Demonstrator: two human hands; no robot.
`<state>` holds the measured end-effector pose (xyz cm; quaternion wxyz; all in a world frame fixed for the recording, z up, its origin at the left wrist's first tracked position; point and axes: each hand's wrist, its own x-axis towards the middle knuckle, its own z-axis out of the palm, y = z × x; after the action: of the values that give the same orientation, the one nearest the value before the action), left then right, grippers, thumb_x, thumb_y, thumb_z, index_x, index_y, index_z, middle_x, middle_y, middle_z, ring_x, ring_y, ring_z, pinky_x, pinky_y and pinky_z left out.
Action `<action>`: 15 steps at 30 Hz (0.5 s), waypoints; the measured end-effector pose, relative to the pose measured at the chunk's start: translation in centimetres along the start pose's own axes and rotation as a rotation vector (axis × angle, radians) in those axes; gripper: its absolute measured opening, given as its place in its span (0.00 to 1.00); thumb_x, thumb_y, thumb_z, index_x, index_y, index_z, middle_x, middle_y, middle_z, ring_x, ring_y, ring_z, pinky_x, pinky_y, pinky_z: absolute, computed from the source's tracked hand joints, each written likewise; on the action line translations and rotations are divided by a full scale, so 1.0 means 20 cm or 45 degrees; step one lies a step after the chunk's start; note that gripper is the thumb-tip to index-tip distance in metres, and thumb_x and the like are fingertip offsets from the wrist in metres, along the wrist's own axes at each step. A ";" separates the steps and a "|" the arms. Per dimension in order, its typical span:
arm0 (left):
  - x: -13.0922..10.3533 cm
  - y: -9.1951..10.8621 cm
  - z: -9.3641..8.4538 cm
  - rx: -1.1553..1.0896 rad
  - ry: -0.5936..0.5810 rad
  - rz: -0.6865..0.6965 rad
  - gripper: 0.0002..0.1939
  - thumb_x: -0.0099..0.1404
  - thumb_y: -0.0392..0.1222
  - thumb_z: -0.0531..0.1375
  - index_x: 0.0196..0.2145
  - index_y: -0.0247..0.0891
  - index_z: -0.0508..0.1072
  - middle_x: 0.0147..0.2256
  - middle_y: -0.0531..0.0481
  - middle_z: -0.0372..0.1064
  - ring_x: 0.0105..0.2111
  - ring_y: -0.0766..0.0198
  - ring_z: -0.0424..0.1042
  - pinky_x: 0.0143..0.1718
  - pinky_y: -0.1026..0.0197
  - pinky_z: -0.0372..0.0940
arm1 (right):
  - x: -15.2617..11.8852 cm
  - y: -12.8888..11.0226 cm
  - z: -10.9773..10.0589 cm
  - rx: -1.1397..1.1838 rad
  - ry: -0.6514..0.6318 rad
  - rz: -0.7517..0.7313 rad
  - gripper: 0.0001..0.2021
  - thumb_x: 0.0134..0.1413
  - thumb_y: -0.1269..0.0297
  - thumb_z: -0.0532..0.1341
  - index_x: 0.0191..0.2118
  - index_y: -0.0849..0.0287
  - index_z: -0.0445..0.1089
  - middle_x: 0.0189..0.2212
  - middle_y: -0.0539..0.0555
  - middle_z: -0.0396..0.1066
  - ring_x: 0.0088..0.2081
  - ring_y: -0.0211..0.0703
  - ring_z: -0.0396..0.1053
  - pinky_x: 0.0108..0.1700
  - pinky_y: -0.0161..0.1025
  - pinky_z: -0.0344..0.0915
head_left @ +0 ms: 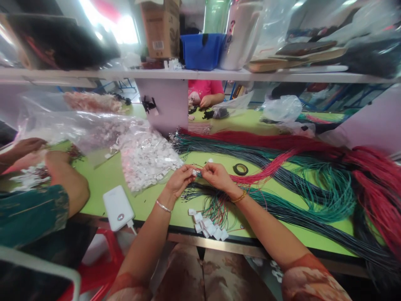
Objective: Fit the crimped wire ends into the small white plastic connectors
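Observation:
Close together over the green tabletop (169,203), my two hands meet at a small white connector. My left hand (181,180) pinches the white connector (196,172) between thumb and fingertips. Thumb and forefinger of my right hand (216,175) are pressed together at the connector's right side, on what looks like a thin wire, mostly hidden by the fingers. Below my hands lies a cluster of white connectors (208,227) with red, green and dark wires attached. Bundles of red wires (266,169) and green and black wires (282,205) stretch off to the right.
A clear bag of white connectors (147,161) lies left of my hands, near a white power bank (118,207). A roll of black tape (240,169) rests behind my right wrist. A co-worker's arm (67,179) is at far left. The shelf (125,74) above bears a blue bin (202,52).

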<state>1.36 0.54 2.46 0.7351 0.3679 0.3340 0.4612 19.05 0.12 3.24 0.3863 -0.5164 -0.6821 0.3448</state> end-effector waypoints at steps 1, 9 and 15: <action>0.00 0.00 0.01 0.019 0.009 0.009 0.16 0.47 0.44 0.72 0.32 0.33 0.75 0.31 0.50 0.72 0.29 0.71 0.67 0.34 0.67 0.63 | 0.00 0.00 0.01 -0.003 -0.001 -0.004 0.09 0.44 0.60 0.57 0.23 0.61 0.64 0.18 0.45 0.55 0.22 0.31 0.50 0.24 0.32 0.48; 0.02 -0.04 0.02 0.267 0.080 0.047 0.18 0.47 0.48 0.71 0.34 0.33 0.79 0.28 0.49 0.72 0.27 0.70 0.65 0.30 0.66 0.61 | -0.02 0.00 0.03 -0.033 -0.031 -0.106 0.11 0.50 0.57 0.56 0.24 0.59 0.62 0.20 0.46 0.59 0.23 0.33 0.52 0.26 0.32 0.51; 0.02 -0.06 0.01 0.326 0.073 0.060 0.19 0.47 0.49 0.70 0.35 0.33 0.80 0.30 0.47 0.73 0.28 0.69 0.65 0.32 0.64 0.61 | -0.03 0.01 0.03 -0.045 -0.045 -0.098 0.12 0.50 0.57 0.57 0.23 0.59 0.60 0.19 0.46 0.57 0.23 0.33 0.51 0.25 0.32 0.50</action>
<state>2.25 0.57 1.57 0.6612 0.4530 0.4023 0.4424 18.66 -0.42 2.63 0.3780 -0.4903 -0.7143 0.3265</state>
